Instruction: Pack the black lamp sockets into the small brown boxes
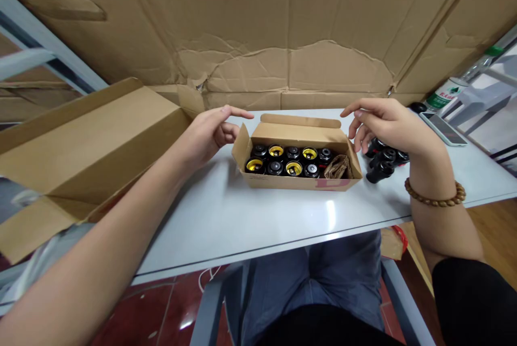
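Note:
A small cardboard box [291, 181] with its lid raised stands on the white table. Several black cylindrical parts [275, 167] fill most of it in two rows, some showing yellow inner rings. Crumpled brown paper [337, 167] is tucked into its right end. My left hand [216, 131] is at the box's left side flap, index finger stretched out, holding nothing. Over at the right end, my right hand [375, 122] hovers with fingers apart and nothing in them. Just below and beyond that hand lie more black cylindrical parts [382, 165], partly covered by it.
A larger open carton [92, 146] is at the left of the table [242, 233]. On the right are a phone [443, 129] and a water bottle [446, 92]. Tall cardboard [242, 12] lines the back. A grey metal frame [52, 55] rises at the left.

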### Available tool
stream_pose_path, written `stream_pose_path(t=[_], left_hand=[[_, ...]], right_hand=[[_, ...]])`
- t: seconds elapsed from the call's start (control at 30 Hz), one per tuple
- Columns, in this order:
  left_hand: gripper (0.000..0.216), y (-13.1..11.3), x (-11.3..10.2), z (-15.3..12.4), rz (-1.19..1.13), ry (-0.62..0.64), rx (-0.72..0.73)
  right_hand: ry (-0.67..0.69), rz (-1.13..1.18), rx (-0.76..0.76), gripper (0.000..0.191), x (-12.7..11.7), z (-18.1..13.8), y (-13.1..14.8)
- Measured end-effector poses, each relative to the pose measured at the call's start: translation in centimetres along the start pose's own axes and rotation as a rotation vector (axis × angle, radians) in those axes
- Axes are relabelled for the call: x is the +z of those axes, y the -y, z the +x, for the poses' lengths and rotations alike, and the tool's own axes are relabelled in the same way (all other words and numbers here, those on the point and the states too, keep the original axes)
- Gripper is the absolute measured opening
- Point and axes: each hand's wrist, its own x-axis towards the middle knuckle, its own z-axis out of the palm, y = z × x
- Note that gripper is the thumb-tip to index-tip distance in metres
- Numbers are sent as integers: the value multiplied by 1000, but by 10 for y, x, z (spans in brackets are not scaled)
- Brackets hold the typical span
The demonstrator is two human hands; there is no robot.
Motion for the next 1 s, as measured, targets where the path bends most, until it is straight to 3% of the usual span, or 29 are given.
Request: stream_pose_path(t=[0.07,0.13,0.27,0.33,0.47,0.53,0.63,0.73,0.83,1.0], left_hand=[[58,0,0,1,-72,1,4],[52,0,1,0,38,36,47],[65,6,7,1,265,118,105],[72,11,10,2,290,133,97],[76,15,14,1,192,181,74],[75,14,15,0,141,181,100],[78,15,18,-1,101,127,177],[85,24,23,4,40,75,299],[92,38,26,12,4,32,486],[79,47,28,15,60,-179,736]], right_hand=[[88,29,-45,31,0,-1,1],[157,-69,-123,33,2,0,0],[149,-297,-180,39,6,6,-9],[130,-376,-112,47,6,7,-16],[131,-406,121,82,7,6,-20],[131,-374,125,90,11,5,-17],[24,-361,22,99,21,5,-13],[-180,-333,-132,108,32,8,-13],[-334,-316,-281,92,36,11,-15],[-431,-273,-397,39,26,5,-4]])
